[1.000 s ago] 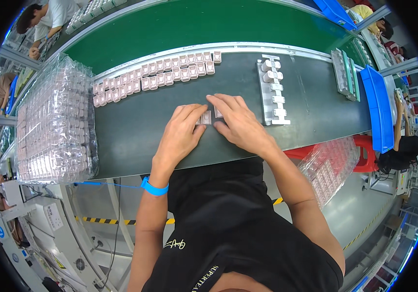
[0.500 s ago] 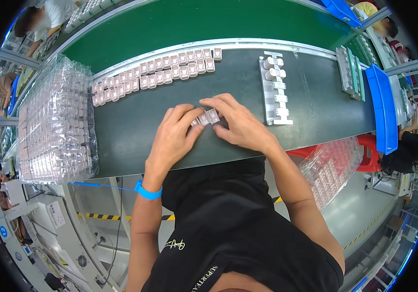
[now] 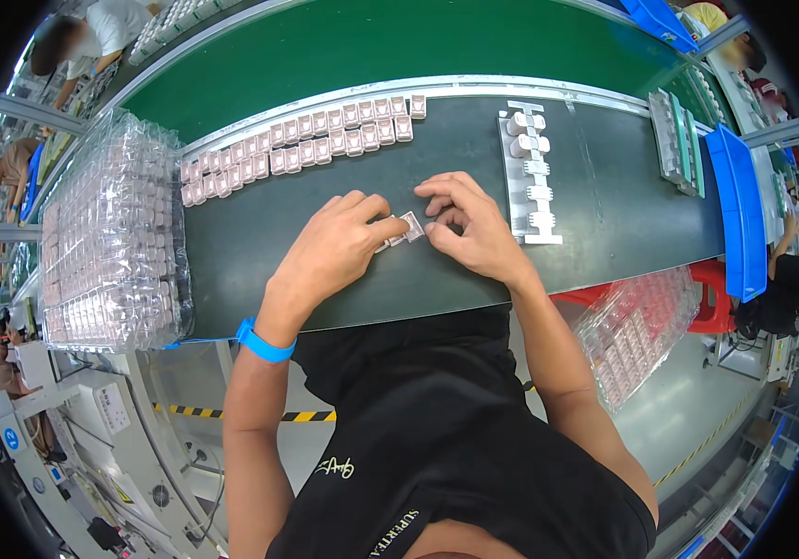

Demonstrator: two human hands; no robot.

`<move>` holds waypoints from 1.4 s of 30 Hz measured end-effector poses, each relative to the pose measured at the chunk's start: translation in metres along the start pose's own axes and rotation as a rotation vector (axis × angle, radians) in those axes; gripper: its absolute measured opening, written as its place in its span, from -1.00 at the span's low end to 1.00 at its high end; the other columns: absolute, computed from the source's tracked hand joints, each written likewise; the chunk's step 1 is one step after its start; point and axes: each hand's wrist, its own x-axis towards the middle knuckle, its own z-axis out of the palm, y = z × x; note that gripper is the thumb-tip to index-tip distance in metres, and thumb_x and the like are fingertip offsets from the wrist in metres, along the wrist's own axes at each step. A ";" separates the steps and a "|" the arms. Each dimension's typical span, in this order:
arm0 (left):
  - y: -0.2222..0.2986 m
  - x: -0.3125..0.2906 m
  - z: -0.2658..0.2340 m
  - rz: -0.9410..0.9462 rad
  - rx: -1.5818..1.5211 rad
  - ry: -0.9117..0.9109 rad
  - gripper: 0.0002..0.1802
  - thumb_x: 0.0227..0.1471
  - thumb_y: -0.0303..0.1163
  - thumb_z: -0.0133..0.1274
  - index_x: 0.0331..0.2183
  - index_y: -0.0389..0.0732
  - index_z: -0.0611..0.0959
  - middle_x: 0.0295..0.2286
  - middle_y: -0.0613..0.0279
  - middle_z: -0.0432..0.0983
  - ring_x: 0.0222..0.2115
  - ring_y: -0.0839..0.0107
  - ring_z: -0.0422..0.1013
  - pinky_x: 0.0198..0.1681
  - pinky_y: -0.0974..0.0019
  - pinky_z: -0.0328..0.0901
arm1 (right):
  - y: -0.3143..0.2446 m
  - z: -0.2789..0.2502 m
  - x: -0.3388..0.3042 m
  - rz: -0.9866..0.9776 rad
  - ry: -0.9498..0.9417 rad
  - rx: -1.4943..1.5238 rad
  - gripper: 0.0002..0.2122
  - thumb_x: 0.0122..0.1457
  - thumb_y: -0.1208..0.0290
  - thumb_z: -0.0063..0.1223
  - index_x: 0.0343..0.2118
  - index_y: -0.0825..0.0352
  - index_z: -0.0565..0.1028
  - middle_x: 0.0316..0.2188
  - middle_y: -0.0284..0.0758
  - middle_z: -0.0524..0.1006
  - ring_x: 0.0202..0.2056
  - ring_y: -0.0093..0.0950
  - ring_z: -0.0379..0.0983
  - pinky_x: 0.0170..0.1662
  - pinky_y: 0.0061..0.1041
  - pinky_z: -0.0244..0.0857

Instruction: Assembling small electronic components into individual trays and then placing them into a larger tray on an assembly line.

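My left hand [image 3: 336, 240] is closed over a short row of small pale-pink square plastic pieces at mid-bench. The end piece [image 3: 413, 226] sticks out past its fingertips, its hollow side facing up. The other pieces in that row are partly hidden under the fingers. Just to the right, my right hand [image 3: 474, 231] is held with thumb and fingers apart and curved, nothing between them. Farther right stands a white fixture [image 3: 541, 196] with a line of holders; two rounded pale pieces [image 3: 521, 135] sit in its far holders.
Two long rows of similar pink pieces [image 3: 320, 135] line the bench's far left. Clear plastic trays [image 3: 115, 233] full of pieces are stacked at left. A blue bin [image 3: 737, 214] and green-white racks [image 3: 677, 144] stand at right. Below is a red stool [image 3: 711, 298] beside another filled tray [image 3: 642, 340].
My right hand has drawn away from the pink pieces, and its fingers have curled. My left hand has stayed on the row, its wrist shifting slightly left.
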 end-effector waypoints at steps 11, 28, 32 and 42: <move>-0.005 -0.015 0.009 -0.187 -0.223 0.229 -0.79 0.00 -0.59 0.16 -0.25 -0.24 0.71 -0.35 0.13 0.56 -0.32 0.13 0.49 -0.23 0.14 0.42 | -0.016 0.030 -0.012 -0.311 0.177 -0.597 -0.89 0.08 0.46 0.31 -0.32 0.26 0.62 -0.35 -0.34 0.53 -0.31 -0.30 0.46 -0.26 -0.34 0.41; -0.024 -0.114 0.018 -0.437 -0.307 0.687 -0.84 0.08 -0.57 0.14 -0.26 -0.28 0.73 -0.34 0.12 0.63 -0.33 0.15 0.56 -0.24 0.20 0.46 | -0.056 0.062 0.023 -0.018 -0.035 -1.110 -0.88 0.09 0.35 0.22 -0.49 0.27 0.60 -0.43 -0.27 0.52 -0.31 -0.21 0.50 -0.30 -0.18 0.38; -0.027 -0.134 0.025 -0.480 -0.301 0.781 -0.84 0.08 -0.56 0.13 -0.25 -0.27 0.73 -0.37 0.12 0.61 -0.35 0.15 0.56 -0.27 0.19 0.46 | -0.059 0.064 0.028 -0.026 -0.119 -1.081 -0.85 0.08 0.36 0.22 -0.51 0.32 0.58 -0.44 -0.21 0.52 -0.32 -0.17 0.50 -0.28 -0.16 0.37; -0.032 -0.126 0.034 -0.415 -0.444 0.864 -0.88 0.09 -0.47 0.12 -0.30 -0.22 0.71 -0.37 0.13 0.59 -0.30 0.09 0.54 -0.21 0.09 0.44 | -0.129 0.088 0.100 -0.183 -0.239 -0.740 -0.94 0.04 0.57 0.18 -0.49 0.44 0.54 -0.53 -0.26 0.43 -0.50 -0.48 0.36 -0.41 -0.50 0.23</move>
